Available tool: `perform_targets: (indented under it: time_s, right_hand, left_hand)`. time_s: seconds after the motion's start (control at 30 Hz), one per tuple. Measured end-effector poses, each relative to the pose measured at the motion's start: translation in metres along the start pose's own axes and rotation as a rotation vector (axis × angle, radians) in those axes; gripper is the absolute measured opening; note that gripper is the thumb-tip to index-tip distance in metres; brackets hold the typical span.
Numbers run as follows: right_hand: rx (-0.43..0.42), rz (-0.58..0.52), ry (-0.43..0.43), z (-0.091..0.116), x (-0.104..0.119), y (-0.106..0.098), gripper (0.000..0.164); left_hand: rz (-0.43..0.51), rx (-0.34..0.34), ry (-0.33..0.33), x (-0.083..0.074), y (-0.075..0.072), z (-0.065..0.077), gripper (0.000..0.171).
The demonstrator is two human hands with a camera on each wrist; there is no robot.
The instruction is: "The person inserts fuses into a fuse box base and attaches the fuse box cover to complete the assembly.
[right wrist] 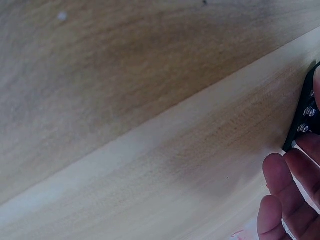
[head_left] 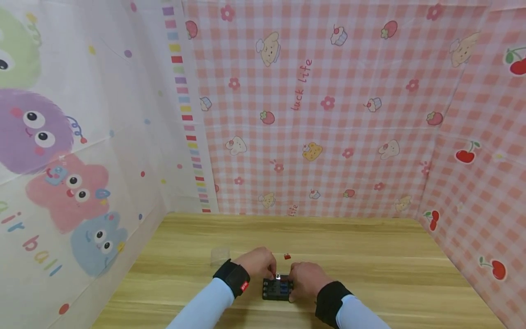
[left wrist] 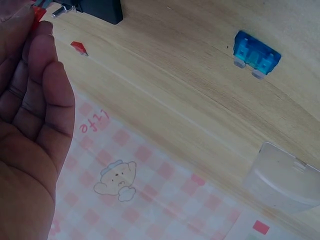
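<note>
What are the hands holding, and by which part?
Left hand pinches a red piece, exact spot unclear; right hand grips the black block by its right side.

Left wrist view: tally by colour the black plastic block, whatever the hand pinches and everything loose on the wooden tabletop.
Red: 2 (small red plastic piece pinched by the left hand; angular red plastic piece on the tabletop)
Blue: 1 (translucent blue two-pronged plastic fuse)
Black: 1 (boxy black plastic block)
Clear: 1 (clear plastic cover)
Total: 5

A cloth-screened workspace: pink gingham sheet (head_left: 312, 125) at twelve o'clock, cartoon-print sheet (head_left: 139, 119) at nine, cherry-print sheet (head_left: 481, 196) at three, wood-grain tabletop (head_left: 386, 269) at six.
</note>
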State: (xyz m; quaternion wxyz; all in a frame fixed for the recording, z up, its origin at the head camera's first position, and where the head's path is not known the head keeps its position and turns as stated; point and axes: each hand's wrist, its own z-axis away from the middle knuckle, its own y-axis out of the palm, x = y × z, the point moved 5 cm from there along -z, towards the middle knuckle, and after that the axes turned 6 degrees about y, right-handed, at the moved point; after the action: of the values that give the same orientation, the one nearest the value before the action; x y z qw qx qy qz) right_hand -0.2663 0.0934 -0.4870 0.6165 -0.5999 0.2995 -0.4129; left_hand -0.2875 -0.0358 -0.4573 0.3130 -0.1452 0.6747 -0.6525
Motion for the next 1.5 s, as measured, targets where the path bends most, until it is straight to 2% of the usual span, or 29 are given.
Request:
perform_targets:
  time_s: [0.3, 0.6, 1.07, 1.5]
  right_hand:
    - [0.019, -0.015, 0.004, 0.002, 0.000, 0.000, 0.033]
    - [0.014, 0.005, 0.001, 0.001, 0.002, -0.002, 0.034]
    - [0.008, 0.008, 0.006, 0.001, 0.001, -0.002, 0.034]
    - [0.009, -0.003, 0.007, 0.001, 0.000, -0.001, 0.034]
  left_hand:
    - [0.009, 0.008, -0.006, 0.001, 0.005, -0.002, 0.009]
    - [-0.026, 0.018, -0.011, 0.002, 0.010, -0.004, 0.008]
    - [-0.045, 0.008, 0.004, 0.000, 0.010, -0.004, 0.008]
    - [-0.025, 0.001, -0.027, 0.002, 0.014, -0.005, 0.009]
